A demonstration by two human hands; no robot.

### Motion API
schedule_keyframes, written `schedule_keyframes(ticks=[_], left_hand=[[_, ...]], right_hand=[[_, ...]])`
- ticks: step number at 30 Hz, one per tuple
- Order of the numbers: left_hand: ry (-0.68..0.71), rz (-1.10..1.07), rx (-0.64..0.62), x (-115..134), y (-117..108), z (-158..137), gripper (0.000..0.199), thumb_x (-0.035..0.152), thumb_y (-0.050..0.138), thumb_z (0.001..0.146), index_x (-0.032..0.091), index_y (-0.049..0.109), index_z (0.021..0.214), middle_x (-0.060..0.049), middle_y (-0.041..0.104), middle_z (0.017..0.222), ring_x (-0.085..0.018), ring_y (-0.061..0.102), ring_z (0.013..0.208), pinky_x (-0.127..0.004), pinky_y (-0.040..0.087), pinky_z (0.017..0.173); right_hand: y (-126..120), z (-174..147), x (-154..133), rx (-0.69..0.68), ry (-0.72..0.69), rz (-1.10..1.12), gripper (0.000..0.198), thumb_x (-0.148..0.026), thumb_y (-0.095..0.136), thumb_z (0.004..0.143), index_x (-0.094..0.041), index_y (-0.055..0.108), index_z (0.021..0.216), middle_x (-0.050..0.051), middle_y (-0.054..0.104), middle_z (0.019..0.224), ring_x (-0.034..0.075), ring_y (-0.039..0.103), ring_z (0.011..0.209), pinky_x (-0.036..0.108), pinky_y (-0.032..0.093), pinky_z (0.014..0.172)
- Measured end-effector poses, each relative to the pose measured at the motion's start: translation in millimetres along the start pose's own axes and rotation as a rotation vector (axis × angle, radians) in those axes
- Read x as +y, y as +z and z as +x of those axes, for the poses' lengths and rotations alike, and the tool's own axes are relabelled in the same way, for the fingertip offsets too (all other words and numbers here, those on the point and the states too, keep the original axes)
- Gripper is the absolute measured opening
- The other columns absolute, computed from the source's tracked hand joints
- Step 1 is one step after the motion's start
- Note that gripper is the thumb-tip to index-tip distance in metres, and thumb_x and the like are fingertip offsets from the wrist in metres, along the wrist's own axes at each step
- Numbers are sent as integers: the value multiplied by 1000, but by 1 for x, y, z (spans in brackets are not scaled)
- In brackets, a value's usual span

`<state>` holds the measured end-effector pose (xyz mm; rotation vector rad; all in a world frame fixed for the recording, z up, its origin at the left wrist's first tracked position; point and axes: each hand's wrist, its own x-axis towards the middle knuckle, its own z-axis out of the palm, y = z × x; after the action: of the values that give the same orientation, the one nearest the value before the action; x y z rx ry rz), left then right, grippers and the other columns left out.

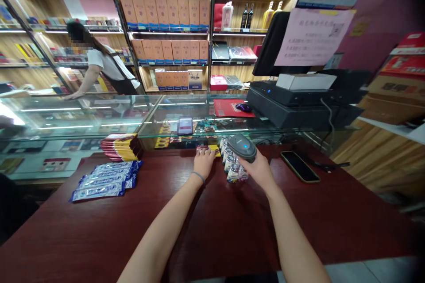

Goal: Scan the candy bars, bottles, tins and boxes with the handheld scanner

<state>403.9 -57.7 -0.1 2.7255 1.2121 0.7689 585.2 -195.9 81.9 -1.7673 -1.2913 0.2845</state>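
Note:
My right hand (pixel 262 170) is wrapped round the handle of a dark grey barcode scanner (pixel 243 148) with a small blue light on its top. Under the scanner stands a group of small bottles with silvery tops (pixel 233 169), partly hidden by it. To their left, my left hand (pixel 203 162) has its fingers curled over a red-and-yellow packet (pixel 214 149) at the table's far edge; most of that packet is covered. Farther left are a stack of red-and-yellow packets (pixel 121 147) and several blue-and-white sachets (pixel 105 180).
A phone (pixel 300 166) and a black cable lie on the dark red table (pixel 219 239) at right. Behind runs a glass counter (pixel 156 115) with a small display (pixel 185 125), a mouse (pixel 243 107) and a monitor (pixel 270 44). Another person (pixel 108 64) leans over the counter at left.

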Motion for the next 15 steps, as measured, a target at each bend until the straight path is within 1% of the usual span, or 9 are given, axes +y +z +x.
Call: schedule_keyframes(ticks=[2, 3, 4, 7, 9, 11, 13, 15], left_hand=[[14, -73, 46, -2, -11, -5, 29, 25, 50, 102, 24, 67, 125, -12, 72, 126, -26, 65, 119, -37, 47, 100], [-11, -125, 78, -3, -17, -8, 30, 26, 49, 103, 25, 66, 127, -12, 73, 124, -24, 67, 115, -34, 48, 97], [-72, -183, 119, -5, -24, -12, 30, 28, 47, 104, 25, 65, 129, -11, 74, 120, -23, 69, 109, -32, 49, 93], [-383, -414, 295, -10, -44, -25, 29, 35, 45, 105, 26, 65, 124, -7, 76, 104, -22, 71, 91, -30, 49, 81], [-560, -665, 432, -16, -53, -35, 23, 37, 50, 103, 24, 66, 111, -5, 74, 95, -20, 69, 84, -28, 49, 77], [-689, -1000, 510, -26, -58, -45, 19, 39, 58, 99, 22, 64, 98, -3, 70, 87, -18, 68, 77, -27, 51, 72], [-784, -1330, 514, -37, -60, -55, 22, 42, 65, 94, 20, 60, 94, -1, 67, 81, -16, 66, 68, -27, 54, 69], [-827, -1568, 509, -49, -61, -65, 26, 41, 70, 90, 20, 56, 96, 0, 66, 81, -14, 67, 66, -30, 57, 71]], right_hand=[[0, 0, 0, 12, -13, 14, 51, -50, 67, 82, -23, 64, 125, 10, 78, 97, 32, 75, 89, 36, 55, 68], [0, 0, 0, 18, -17, 15, 51, -50, 67, 82, -22, 64, 125, 10, 78, 98, 32, 75, 92, 37, 56, 70], [0, 1, 0, 25, -15, 14, 52, -50, 67, 81, -22, 64, 125, 11, 78, 99, 33, 75, 93, 38, 56, 71], [2, 0, -1, 38, -8, 20, 51, -50, 68, 80, -21, 66, 122, 11, 78, 98, 33, 74, 94, 39, 56, 73], [5, -3, -3, 33, -22, 38, 49, -50, 69, 80, -20, 67, 118, 11, 78, 96, 33, 74, 93, 39, 57, 74], [10, -6, -8, 11, -61, 70, 47, -50, 69, 80, -20, 68, 116, 11, 78, 95, 32, 75, 93, 39, 57, 75], [17, -10, -12, -34, -105, 102, 47, -50, 68, 82, -20, 68, 117, 11, 79, 96, 31, 75, 94, 39, 59, 76], [27, -15, -17, -75, -141, 92, 49, -50, 66, 83, -20, 67, 121, 10, 79, 96, 31, 75, 95, 39, 59, 75]])
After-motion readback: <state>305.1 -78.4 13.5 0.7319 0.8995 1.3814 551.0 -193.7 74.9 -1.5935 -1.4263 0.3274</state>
